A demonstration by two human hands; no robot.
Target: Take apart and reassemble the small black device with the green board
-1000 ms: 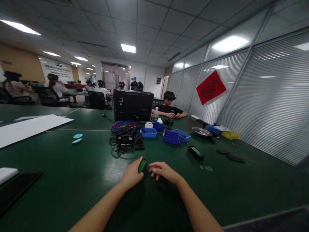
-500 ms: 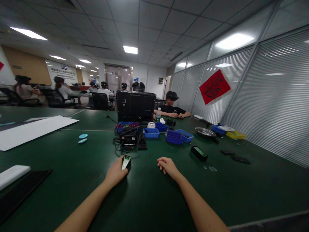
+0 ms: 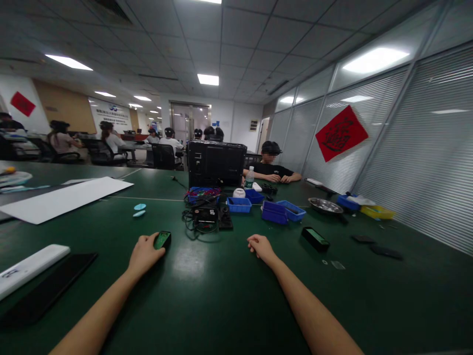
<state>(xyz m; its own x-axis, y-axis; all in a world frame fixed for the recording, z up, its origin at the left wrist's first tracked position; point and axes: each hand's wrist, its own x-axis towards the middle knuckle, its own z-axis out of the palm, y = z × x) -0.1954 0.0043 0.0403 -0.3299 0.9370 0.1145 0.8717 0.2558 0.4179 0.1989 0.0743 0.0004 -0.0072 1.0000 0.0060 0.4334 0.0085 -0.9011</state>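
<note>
My left hand (image 3: 146, 254) is closed around the near left side of a small black box with a green inside (image 3: 162, 240), at or just above the green tabletop. Its thumb lies along the near side, and the palm hides part of the box. My right hand (image 3: 261, 247) rests on the table to the right, fingers loosely bent with small gaps between the tips and nothing visible in them. A similar black box with a green inside (image 3: 315, 238) lies to its right. Close to that box are a small ring (image 3: 324, 262) and a clear flat piece (image 3: 337, 265).
Ahead are a tangle of cables with a black device (image 3: 205, 215), blue bins (image 3: 239, 205), a ball (image 3: 238, 193), a bottle (image 3: 250, 177) and a black monitor (image 3: 217, 163). A metal pan (image 3: 325, 206) stands right. White sheets (image 3: 70, 197) lie left. A person (image 3: 271, 167) sits opposite.
My left hand has moved left with the black box, whose green inside now shows more plainly. My right hand stays in about the same place. The view has turned slightly left.
</note>
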